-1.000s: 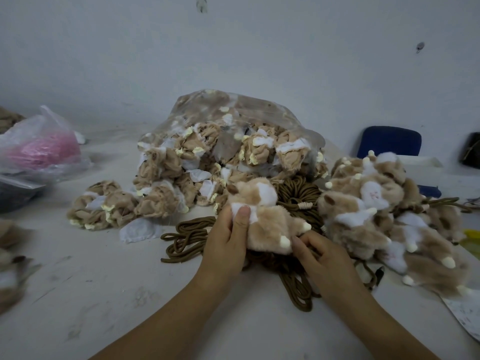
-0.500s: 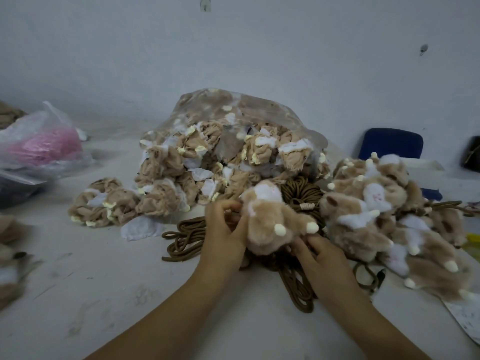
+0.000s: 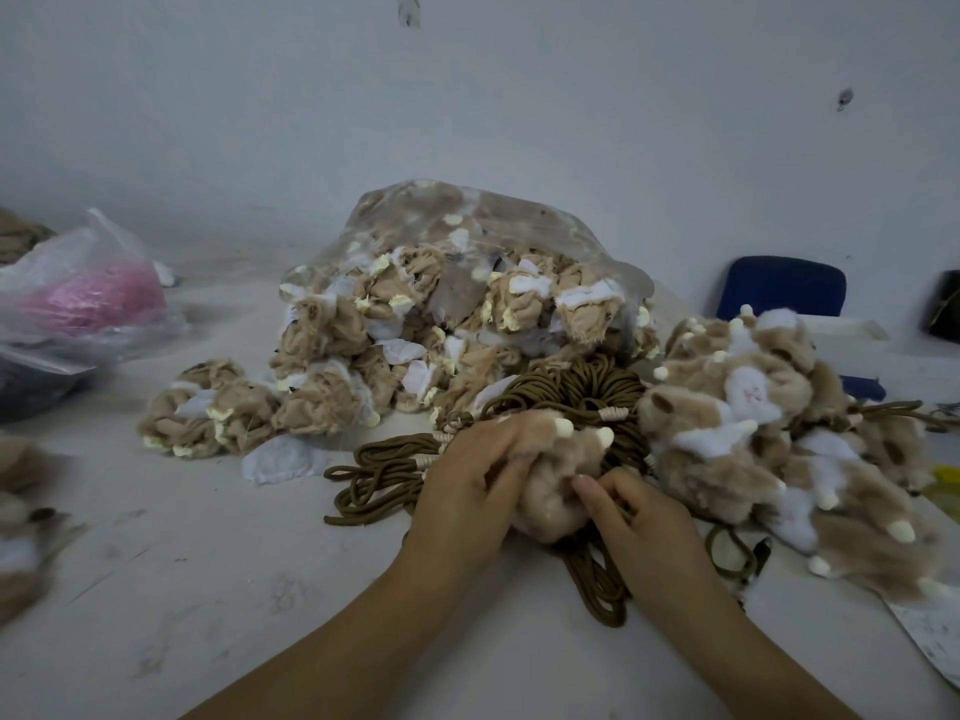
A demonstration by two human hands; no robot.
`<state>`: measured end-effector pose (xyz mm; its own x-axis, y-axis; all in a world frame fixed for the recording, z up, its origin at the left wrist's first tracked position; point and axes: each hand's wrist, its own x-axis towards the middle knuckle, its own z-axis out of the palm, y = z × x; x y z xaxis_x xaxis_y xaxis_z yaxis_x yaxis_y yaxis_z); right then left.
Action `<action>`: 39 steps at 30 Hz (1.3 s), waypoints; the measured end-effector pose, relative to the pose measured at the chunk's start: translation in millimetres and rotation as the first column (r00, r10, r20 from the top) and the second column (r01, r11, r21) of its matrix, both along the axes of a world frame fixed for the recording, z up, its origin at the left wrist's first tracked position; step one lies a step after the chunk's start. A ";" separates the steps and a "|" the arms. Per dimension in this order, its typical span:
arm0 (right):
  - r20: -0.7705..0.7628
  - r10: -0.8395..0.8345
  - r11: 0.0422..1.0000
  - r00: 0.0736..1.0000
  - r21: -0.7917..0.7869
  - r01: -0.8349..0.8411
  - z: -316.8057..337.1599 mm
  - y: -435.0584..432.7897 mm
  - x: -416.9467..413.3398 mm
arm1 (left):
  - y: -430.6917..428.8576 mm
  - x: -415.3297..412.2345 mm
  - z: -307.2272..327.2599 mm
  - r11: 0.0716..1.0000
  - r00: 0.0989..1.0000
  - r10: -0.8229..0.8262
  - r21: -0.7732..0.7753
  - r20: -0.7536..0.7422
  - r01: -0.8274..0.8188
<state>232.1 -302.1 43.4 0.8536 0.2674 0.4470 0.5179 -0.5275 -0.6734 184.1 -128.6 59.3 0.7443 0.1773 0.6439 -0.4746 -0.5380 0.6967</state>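
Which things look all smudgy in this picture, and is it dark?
In the head view, the tan fluffy plush toy gripped by the left hand and right hand is smeared; the tan plush pieces at the left edge are blurrier still; light is dim and bluish, with soft shadows; the clear plastic bag over pink stuff shows faint glare.

left hand: bare, slim fingers, edges a bit blurred
right hand: bare, short plain nail on one finger
left forearm: bare to frame edge
right forearm: bare to frame edge
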 end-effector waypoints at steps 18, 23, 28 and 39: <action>0.055 0.063 0.998 0.996 -0.009 -0.063 6.7 -9.7 4.8 | 3.1 -1.5 1.3 0.962 0.973 0.105 0.226 0.207 -0.152; 0.080 0.037 0.996 0.996 -0.085 -0.030 4.7 -11.6 8.1 | 3.4 0.2 -0.8 0.951 0.966 0.084 0.268 0.246 -0.151; 0.109 0.038 0.996 0.993 -0.082 -0.029 5.2 -13.0 8.8 | 1.6 -0.3 -1.5 0.945 0.966 0.087 0.286 0.242 -0.157; 0.012 0.079 0.995 0.997 0.064 -0.079 7.5 -3.7 -3.4 | -12.1 -8.2 0.6 0.996 0.984 -0.009 0.090 0.177 -0.007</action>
<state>228.7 -305.8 51.0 0.8268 0.3042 0.4731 0.5624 -0.4403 -0.6999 175.9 -140.7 59.8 0.6169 0.1121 0.7790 -0.5867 -0.5943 0.5501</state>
